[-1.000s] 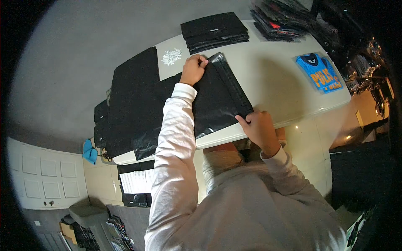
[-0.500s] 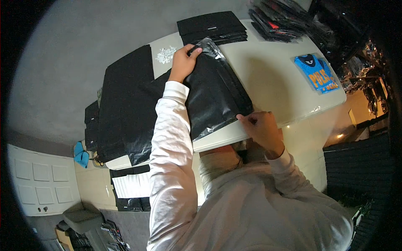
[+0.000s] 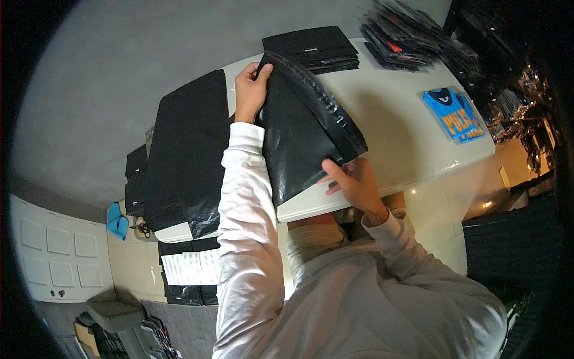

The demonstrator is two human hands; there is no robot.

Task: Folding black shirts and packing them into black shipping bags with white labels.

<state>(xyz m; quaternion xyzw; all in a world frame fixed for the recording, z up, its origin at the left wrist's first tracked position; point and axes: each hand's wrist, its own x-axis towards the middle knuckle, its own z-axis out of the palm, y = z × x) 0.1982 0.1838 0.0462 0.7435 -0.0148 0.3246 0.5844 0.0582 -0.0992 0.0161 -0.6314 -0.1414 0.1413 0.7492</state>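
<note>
A black plastic mailing bag lies slanted over the front of the white table, its far right edge curved up into a shiny folded flap. My left hand is closed on the bag's far left edge, thumb on top. At the near right corner, my right hand has its thumb and fingers apart beside the bag's edge; whether some fingers touch its underside is hidden. To the left, a pile of flat black bags spreads over the table, partly behind my left sleeve.
Behind the bag sits a stack of folded black packets. Glossy black packages heap at the far right. Blue bagged garments lie on the right of the white table. White sheets rest on black packets below the left end.
My right hand has loosened its pinch and spread its fingers at the near corner. The bag's far edge has bowed upward, and my left hand has shifted slightly left with it.
</note>
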